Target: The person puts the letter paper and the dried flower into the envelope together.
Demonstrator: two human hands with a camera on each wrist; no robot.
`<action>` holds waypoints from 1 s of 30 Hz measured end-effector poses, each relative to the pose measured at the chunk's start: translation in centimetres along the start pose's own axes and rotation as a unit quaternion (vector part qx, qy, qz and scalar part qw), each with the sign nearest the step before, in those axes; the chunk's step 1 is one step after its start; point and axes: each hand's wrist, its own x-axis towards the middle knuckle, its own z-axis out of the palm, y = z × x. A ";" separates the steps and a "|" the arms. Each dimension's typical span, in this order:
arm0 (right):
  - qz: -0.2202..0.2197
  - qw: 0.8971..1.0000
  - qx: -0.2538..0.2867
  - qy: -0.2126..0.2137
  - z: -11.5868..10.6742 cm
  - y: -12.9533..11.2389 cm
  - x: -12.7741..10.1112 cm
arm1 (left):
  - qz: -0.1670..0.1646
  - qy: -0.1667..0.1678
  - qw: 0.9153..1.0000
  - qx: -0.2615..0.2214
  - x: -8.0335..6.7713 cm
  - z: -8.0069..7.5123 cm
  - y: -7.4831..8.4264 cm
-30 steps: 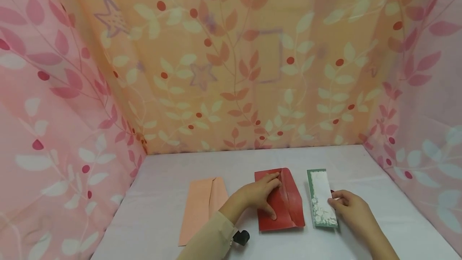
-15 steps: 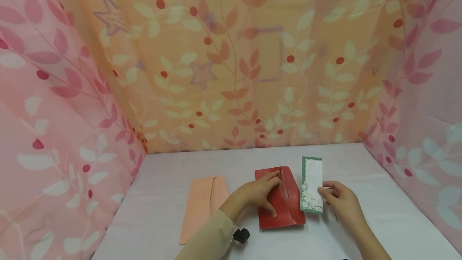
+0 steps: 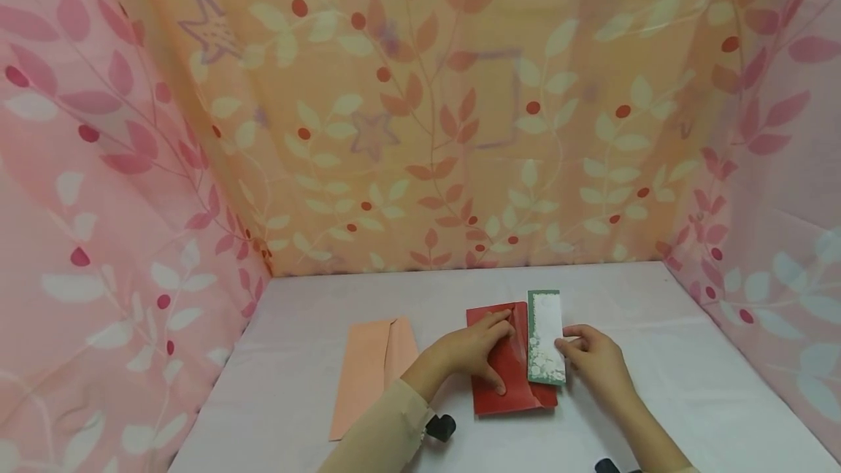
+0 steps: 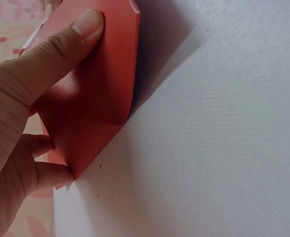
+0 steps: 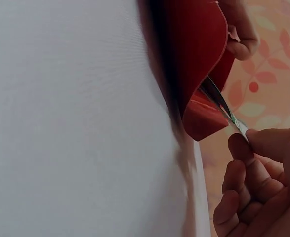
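Note:
A red envelope (image 3: 519,378) lies on the white table (image 3: 657,356). My left hand (image 3: 489,352) holds it: in the left wrist view the thumb (image 4: 83,29) presses on the red envelope (image 4: 95,103) and the fingers curl at its lower edge. My right hand (image 3: 578,349) pinches a long green card with a white floral face (image 3: 545,334), held over the envelope's right edge. In the right wrist view the card (image 5: 226,112) shows edge-on at the mouth of the red envelope (image 5: 194,54), with my right fingertips (image 5: 246,143) on its end.
A peach envelope (image 3: 371,374) lies flat to the left of the red one. Leaf-patterned fabric walls (image 3: 427,130) close in the table on the left, back and right. Bare tabletop lies to the right of my right hand.
My right hand has lifted the green card off the table and carried it left to the red envelope's right edge. My left hand has stayed on the envelope.

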 end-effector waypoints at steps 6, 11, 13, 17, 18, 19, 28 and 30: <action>-0.009 1.000 0.000 -0.024 0.8 0.2 -0.1 | -0.004 -0.003 1.000 0.006 0.2 0.2 0.1; -0.008 0.999 -0.004 -0.044 1.1 0.4 -0.2 | -0.003 -0.003 1.000 0.007 0.3 0.3 0.0; -0.011 0.999 -0.008 -0.049 1.1 0.4 -0.2 | -0.001 -0.004 1.000 0.007 0.4 0.3 0.0; -0.020 0.998 -0.007 -0.054 1.2 0.4 -0.2 | 0.001 -0.004 1.000 0.009 0.6 0.3 0.0; -0.023 0.998 -0.005 -0.055 1.2 0.4 -0.2 | 0.000 -0.004 1.000 0.008 0.6 0.3 0.0; -0.027 0.998 -0.005 -0.057 1.2 0.4 -0.2 | 0.000 -0.005 1.000 0.008 0.7 0.3 0.0; -0.037 0.997 -0.007 -0.069 1.4 0.3 -0.3 | -0.009 -0.003 1.000 0.013 0.6 0.3 0.0; -0.037 0.997 -0.014 -0.065 1.5 0.3 -0.4 | -0.012 -0.002 1.000 0.016 0.5 0.4 0.1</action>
